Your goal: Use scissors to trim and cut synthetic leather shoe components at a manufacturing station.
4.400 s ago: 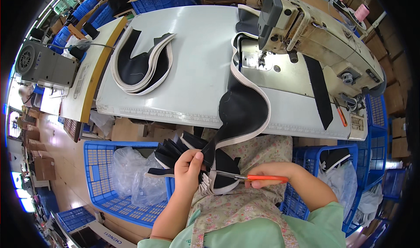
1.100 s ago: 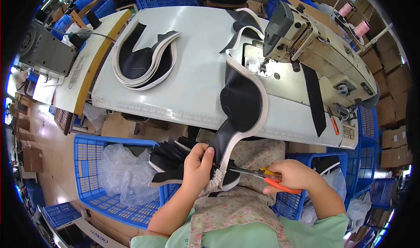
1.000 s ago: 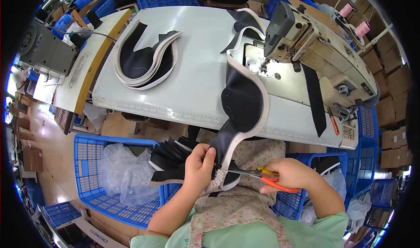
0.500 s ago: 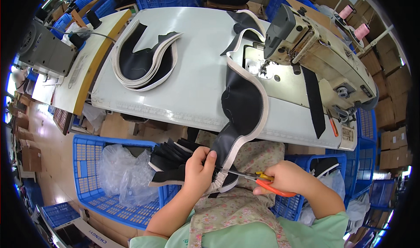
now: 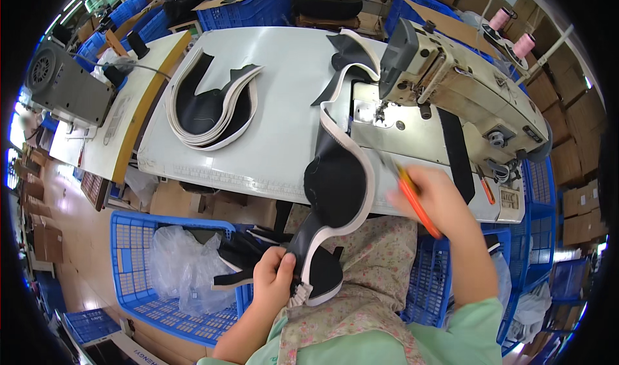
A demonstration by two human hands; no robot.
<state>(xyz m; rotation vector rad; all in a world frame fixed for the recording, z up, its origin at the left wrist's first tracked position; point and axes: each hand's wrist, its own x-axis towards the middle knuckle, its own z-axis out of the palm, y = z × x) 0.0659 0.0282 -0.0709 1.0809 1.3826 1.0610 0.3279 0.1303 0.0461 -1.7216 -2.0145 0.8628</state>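
Observation:
My left hand (image 5: 273,278) is closed around the narrow part of a black piece (image 5: 338,188) with a white edge strip, which looks like a shoe upper. This piece belongs to a joined chain that rises over the table's front edge and runs along the left of the sewing machine (image 5: 461,75). Notched white edging shows below my fingers. In my right hand (image 5: 438,201) are scissors (image 5: 418,205) with orange and yellow handles, raised near the table's front edge. Their blades are blurred by motion, apart from the chain. More black pieces (image 5: 238,255) hang beside my left hand.
A curved stack of black, white-edged pieces (image 5: 209,136) lies on the white table (image 5: 284,75). At the table's right are a black strip (image 5: 456,146) and an orange-handled tool (image 5: 487,190). A blue crate (image 5: 129,262) containing clear plastic stands at lower left.
My right hand has lifted the scissors up and away from the edging beside my left hand, toward the table. My left hand has shifted slightly down and left with the black piece.

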